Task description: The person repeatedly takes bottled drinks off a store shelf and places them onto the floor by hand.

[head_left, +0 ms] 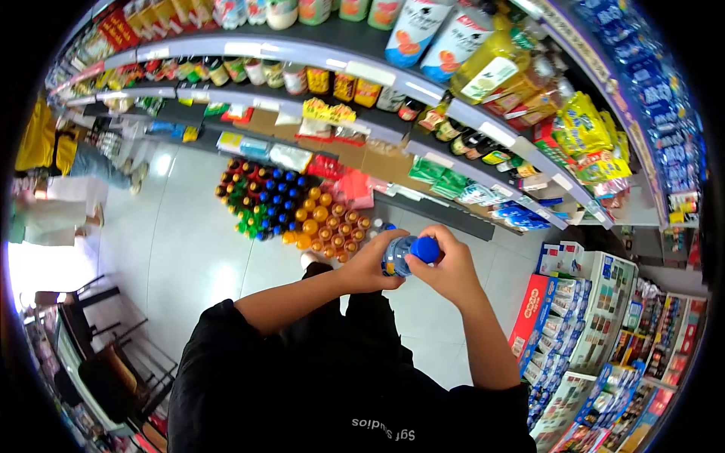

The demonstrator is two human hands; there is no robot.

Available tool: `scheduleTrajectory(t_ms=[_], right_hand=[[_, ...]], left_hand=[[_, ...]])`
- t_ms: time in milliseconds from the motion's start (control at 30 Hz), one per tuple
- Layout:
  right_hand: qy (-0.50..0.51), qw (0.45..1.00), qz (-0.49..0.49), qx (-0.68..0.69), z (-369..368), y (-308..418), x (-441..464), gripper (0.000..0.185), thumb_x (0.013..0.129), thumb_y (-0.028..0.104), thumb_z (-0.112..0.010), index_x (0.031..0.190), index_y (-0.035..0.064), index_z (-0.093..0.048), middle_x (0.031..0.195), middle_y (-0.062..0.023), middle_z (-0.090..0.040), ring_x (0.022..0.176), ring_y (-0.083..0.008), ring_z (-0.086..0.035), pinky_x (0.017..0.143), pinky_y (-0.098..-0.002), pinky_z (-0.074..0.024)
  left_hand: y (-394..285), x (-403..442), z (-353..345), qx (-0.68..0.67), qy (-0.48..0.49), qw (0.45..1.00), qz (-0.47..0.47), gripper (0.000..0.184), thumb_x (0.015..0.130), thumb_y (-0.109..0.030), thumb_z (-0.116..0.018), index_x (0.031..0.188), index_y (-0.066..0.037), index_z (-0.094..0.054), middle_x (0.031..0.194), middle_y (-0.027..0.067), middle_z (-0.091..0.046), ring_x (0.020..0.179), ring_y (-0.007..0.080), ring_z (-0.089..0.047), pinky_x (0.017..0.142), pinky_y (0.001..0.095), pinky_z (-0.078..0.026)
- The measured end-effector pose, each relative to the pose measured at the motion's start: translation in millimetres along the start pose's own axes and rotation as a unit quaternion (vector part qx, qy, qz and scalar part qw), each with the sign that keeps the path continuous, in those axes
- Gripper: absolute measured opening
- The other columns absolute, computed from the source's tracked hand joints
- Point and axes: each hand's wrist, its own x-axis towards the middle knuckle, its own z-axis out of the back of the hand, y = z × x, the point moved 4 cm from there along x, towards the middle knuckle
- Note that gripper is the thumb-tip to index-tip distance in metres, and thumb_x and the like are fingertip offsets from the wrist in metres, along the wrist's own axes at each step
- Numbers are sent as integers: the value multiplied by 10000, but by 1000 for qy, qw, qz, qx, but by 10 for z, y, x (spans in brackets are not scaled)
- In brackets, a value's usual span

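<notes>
A clear plastic bottle with a blue cap (pixel 397 255) is held in front of my body, its cap towards me and to the right. My left hand (pixel 368 266) is wrapped round the bottle's body. At the cap end, my right hand (pixel 447 266) has its thumb and fingers closed about the bottle's neck and cap. Part of a label shows near the left fingers; the rest is covered. On the floor beyond stand many bottles in a close group: orange drinks (pixel 321 219), blue-capped dark bottles (pixel 281 198), and green-capped ones (pixel 249 220).
Curved shelves (pixel 249 51) with juice, jars and packets run across the back. Boxed goods (pixel 559 317) are stacked on the right. A chair (pixel 113 381) stands at lower left. Another person in a yellow top (pixel 38 140) is at far left. Pale floor tiles (pixel 196 219) lie between.
</notes>
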Motion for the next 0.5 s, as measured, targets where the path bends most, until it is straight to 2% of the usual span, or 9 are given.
scheduleTrajectory(t_ms=[100,267,333,367,467,500], right_hand=[[4,999,-35,-1,-258,-348,-176,362,656,219,-733,915,81,-520,774,-106,-606,674,-259,-616,615,-328,-487],[27,998,-54,-14,-550,-920,-435,385,644,237,-726,922,89,-504,754,-112,-606,682,-291,-623,600,-346,-488],[55,993,-86,-66,-653,-1205,-503,374,646,249,-713,906,87,-497,736,-118,-612,667,-305,-622,592,-358,-489],[46,994,-57,-86,-729,-1381,-528,387,644,258,-704,912,88,-483,709,-120,-615,647,-310,-619,577,-370,-487],[80,982,-118,-125,-966,-1886,-600,403,637,246,-717,912,92,-466,693,-113,-601,623,-293,-610,574,-352,-482],[74,982,-119,-123,-1052,-2095,-629,416,638,259,-709,923,98,-452,676,-120,-600,618,-307,-609,563,-371,-479]], left_hand=[[265,-237,-181,9,-11,999,43,754,603,-142,-726,1248,-53,-347,1182,172,-457,1078,341,-469,921,388,-385],[729,-510,-587,52,-13,995,80,759,599,-118,-718,1257,-50,-346,1261,176,-417,1162,351,-416,965,396,-361],[998,-595,-801,52,-5,992,112,777,604,-110,-718,1277,-48,-332,1281,189,-399,1193,362,-386,986,400,-346],[1155,-625,-895,81,-14,988,129,784,610,-109,-717,1285,-46,-324,1286,199,-391,1198,371,-378,990,402,-341],[1636,-713,-1157,99,-12,978,180,801,635,-115,-713,1313,-39,-294,1301,229,-364,1212,391,-356,1006,410,-325],[1867,-756,-1250,93,-27,969,226,802,640,-122,-714,1315,-37,-290,1301,231,-362,1214,389,-356,1006,412,-326]])
